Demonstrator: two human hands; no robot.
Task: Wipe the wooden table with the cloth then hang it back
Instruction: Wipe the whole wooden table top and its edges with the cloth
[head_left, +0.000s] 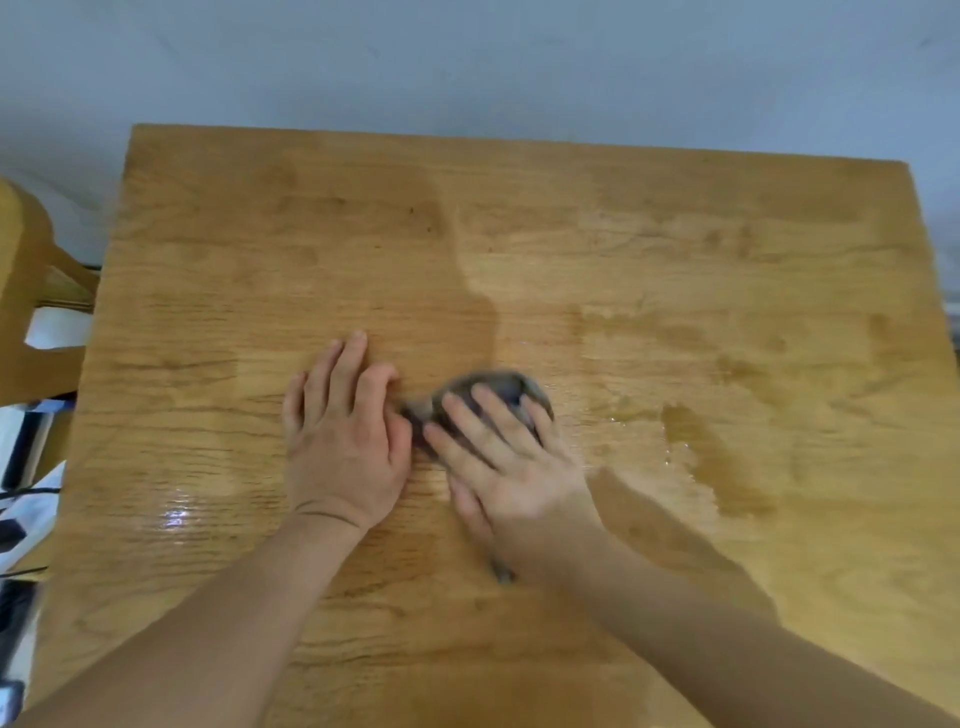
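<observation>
I see the right hand (514, 467) pressing the dark cloth (496, 389) down near mid-table with straight, spread fingers, the left hand (343, 431) flat just beside it, fingers relaxed, likely bracing, and the wooden table (675, 234) gives open room toward its far and right edges.

left hand (345, 441): I am laying it palm down, fingers close together and pointing away from me.
right hand (511, 467): I am pressing down with straight, spread fingers (493, 415); it is blurring.
left forearm (223, 613), right forearm (701, 623): bare, I am stretching both forward, converging.
</observation>
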